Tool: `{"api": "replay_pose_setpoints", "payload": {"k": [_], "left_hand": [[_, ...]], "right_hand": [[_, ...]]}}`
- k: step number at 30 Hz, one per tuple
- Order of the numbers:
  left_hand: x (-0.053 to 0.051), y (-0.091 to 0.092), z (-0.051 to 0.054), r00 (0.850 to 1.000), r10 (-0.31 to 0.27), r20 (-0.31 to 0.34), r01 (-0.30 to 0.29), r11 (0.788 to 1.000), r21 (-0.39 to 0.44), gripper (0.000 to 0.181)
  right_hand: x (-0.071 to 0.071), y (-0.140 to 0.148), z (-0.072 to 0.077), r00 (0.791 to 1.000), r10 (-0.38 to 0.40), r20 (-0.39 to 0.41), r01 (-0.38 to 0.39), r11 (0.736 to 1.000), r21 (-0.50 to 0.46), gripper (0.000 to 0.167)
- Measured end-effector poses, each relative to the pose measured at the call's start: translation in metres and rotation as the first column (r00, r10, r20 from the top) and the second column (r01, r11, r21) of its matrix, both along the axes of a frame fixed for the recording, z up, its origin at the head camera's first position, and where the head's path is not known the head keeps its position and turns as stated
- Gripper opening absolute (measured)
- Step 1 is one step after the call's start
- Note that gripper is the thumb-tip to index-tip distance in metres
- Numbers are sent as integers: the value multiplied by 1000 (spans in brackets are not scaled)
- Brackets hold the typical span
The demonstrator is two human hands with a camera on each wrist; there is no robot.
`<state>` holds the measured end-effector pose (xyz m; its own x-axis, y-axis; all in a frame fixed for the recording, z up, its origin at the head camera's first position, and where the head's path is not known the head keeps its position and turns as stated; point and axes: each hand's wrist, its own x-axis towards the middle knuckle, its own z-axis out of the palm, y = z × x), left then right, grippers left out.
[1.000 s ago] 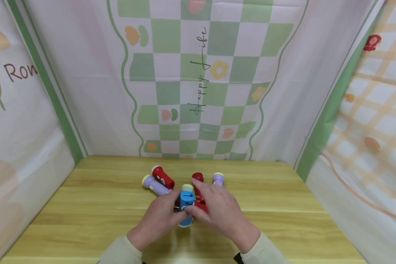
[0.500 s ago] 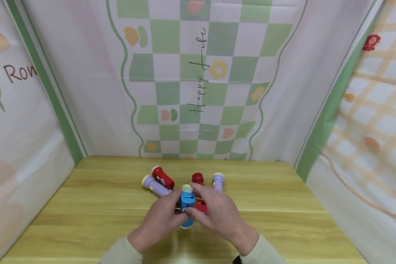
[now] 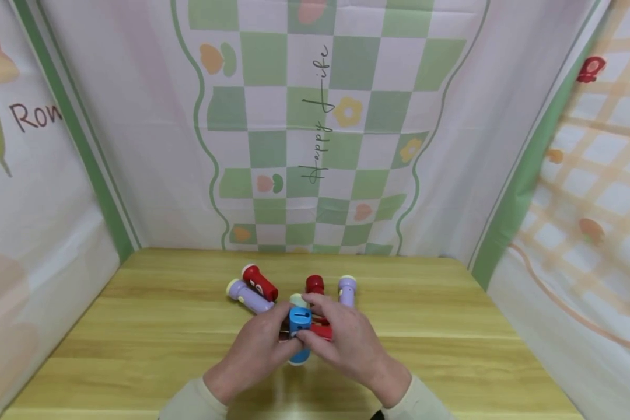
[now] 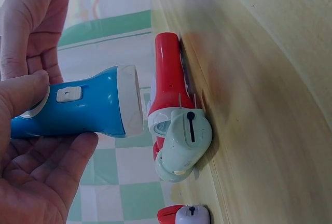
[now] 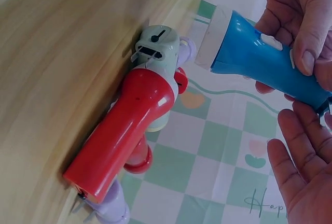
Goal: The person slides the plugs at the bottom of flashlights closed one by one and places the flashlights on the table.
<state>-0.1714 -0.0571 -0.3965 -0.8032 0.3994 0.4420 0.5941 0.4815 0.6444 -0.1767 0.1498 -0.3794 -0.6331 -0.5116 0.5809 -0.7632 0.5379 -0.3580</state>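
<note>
As the left hand (image 3: 252, 344) grips the blue flashlight (image 5: 251, 53) between thumb and fingers, I see it held clear above the wooden table (image 3: 136, 332), pale rim downward. There's the right hand (image 3: 354, 338), thumb touching its upper part; whether those fingers pinch it, I can't tell from here. Behind lie a red flashlight (image 5: 124, 130) and a pale green flashlight (image 5: 161, 53), a purple flashlight (image 3: 249, 296) off left.

Back curtain (image 3: 315, 134) reads "Happy Life"; left curtain (image 3: 31, 186), partly cut-off "Ro…".
</note>
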Motion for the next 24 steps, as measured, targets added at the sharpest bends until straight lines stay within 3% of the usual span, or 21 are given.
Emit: {"api": "replay_pose_setpoints", "payload": {"k": [9,16,24], "left_hand": [[1,1,1,1000,15,-14,-14,1000,13,24],[1,1,3,998,-2,56,1,1000,25,22],[1,0,7,998,20,56,-20,1000,8,25]], "right_hand": [[1,2,-4,999,4,-33,-5,1000,-27,47],[-1,4,-6,997,48,-60,-52,996,-67,40],[-2,3,-8,996,43,-76,-50,995,-91,39]]}}
